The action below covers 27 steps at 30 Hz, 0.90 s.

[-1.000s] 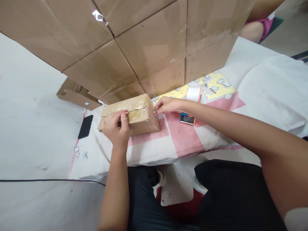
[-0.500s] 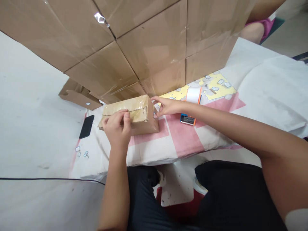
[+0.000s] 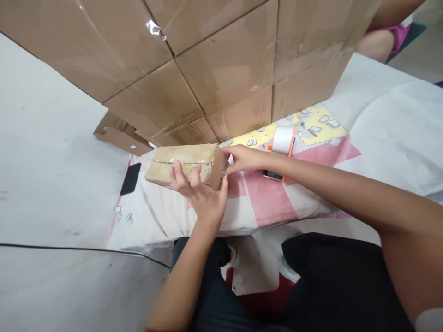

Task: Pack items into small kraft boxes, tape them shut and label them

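A small taped brown cardboard box [image 3: 180, 161] lies on a patterned pink, white and yellow cloth [image 3: 270, 198]. My left hand [image 3: 202, 193] cups the box's near right corner from below, fingers up against its front face, tilting it. My right hand [image 3: 242, 159] pinches at the box's right end, fingertips on the edge. A roll of white tape in an orange dispenser [image 3: 282, 143] lies just right of my right hand.
A wall of large taped cardboard boxes [image 3: 221, 60] rises right behind the small box. A black phone [image 3: 130, 178] lies left of it, a folded cardboard piece [image 3: 119, 136] beyond. A black cable [image 3: 69, 249] crosses the white floor. Another person's leg [image 3: 380, 41] shows top right.
My left hand slid from the box's top to under its near right corner, and the box tipped and turned. My right hand stayed at the box's right end.
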### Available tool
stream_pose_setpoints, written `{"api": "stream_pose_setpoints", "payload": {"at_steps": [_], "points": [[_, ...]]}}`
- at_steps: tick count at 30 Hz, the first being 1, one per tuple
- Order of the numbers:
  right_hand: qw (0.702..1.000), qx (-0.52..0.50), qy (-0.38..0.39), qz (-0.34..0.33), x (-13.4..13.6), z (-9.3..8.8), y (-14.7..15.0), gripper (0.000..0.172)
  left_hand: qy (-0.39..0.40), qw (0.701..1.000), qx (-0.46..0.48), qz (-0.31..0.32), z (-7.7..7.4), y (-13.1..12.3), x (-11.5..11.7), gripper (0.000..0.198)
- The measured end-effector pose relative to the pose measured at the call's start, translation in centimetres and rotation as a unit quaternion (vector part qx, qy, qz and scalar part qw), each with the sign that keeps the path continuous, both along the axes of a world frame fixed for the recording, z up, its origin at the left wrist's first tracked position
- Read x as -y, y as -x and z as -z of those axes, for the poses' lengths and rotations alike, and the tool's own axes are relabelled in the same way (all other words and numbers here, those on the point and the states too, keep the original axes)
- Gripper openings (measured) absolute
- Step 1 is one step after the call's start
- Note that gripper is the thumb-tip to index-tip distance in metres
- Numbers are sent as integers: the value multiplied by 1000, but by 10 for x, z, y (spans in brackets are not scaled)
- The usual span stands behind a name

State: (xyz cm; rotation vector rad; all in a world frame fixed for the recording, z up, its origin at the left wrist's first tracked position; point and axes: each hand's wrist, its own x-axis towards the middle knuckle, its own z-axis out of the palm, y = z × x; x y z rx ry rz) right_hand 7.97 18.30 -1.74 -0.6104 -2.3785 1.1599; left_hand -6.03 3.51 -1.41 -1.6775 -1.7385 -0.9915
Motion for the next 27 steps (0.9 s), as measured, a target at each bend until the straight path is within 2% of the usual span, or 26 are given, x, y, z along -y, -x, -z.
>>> {"api": "stream_pose_setpoints", "payload": {"at_steps": [4,12,17,21,27], "points": [[1000,-1,-20,2,0,1,-1,44,-22,999,3,27,12,0,-4,78],[999,-11,-29,-33,-8,6,-3,30,6,999,28,24,8,-5,-2,71],[999,-1,-19,-37,-4,2,-5,43,2,999,23,28,8,-5,-2,75],[999,-18,-22,-24,-4,5,-2,38,-11,999,24,26,11,-4,-4,81],[999,-16,-29,-9,2,9,3,41,32,997,72,25,10,-5,0,69]]}}
